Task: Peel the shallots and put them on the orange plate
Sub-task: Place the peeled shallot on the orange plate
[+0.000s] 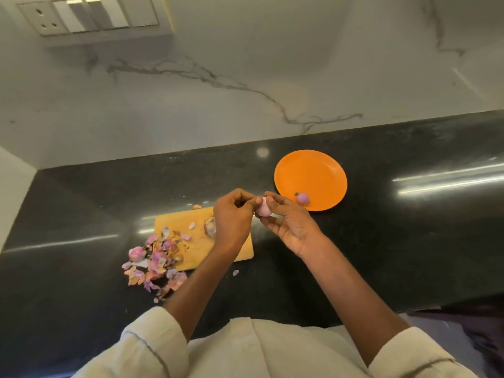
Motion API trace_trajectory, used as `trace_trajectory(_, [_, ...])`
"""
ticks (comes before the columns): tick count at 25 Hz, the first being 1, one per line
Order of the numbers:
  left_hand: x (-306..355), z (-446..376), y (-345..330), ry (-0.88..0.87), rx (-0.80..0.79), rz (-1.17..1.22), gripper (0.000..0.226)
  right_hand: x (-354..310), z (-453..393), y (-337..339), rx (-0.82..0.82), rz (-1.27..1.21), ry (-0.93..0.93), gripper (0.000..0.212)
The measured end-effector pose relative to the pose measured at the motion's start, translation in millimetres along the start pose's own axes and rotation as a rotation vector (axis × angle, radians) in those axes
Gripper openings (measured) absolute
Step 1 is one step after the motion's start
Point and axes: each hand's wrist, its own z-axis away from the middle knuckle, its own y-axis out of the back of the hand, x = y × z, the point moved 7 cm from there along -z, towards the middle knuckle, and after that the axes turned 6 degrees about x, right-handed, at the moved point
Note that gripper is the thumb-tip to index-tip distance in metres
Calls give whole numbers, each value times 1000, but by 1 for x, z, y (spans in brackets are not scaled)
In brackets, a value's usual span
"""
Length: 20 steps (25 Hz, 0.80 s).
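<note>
A pale pink shallot (264, 209) is held between both hands above the counter, just right of the cutting board. My right hand (289, 222) cups it from below and the right. My left hand (234, 214) pinches at its top left with thumb and fingertips. The orange plate (308, 173) lies on the counter behind my right hand. One peeled pink shallot (302, 198) rests near the plate's front edge. Another shallot (210, 226), still in brownish skin, lies on the board, partly hidden by my left hand.
A yellow wooden cutting board (188, 225) lies on the black counter (409, 227). A heap of pink and brown shallot peels (155, 263) spills over its left corner. A white marble wall (245, 77) with a switch panel (87, 15) rises behind.
</note>
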Motion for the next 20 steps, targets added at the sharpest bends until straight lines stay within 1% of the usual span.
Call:
trace_trajectory(3, [16, -11, -37, -97, -7, -172, 15, -11, -10, 17, 42, -73, 17, 11])
trace_trajectory(5, [20, -12, -70, -93, -63, -211, 15, -25, -15, 37, 104, -24, 85, 17])
trace_trajectory(8, [16, -12, -106, 39, -110, -176, 26, -50, -22, 67, 143, 120, 178, 22])
trace_trajectory(13, [4, -25, -141, 345, -159, 88, 32, -71, -35, 87, 131, -8, 138, 19])
trace_trajectory(15, [5, -26, -147, 399, -197, 166, 30, -78, -40, 92, 142, -24, 147, 18])
trace_trajectory(17, [11, -26, -149, 320, -204, 131, 25, -84, -44, 97, 194, 3, 168, 17])
trace_trajectory(20, [29, -18, -151, 57, -195, -20, 22, -89, -52, 101, 335, 132, 246, 16])
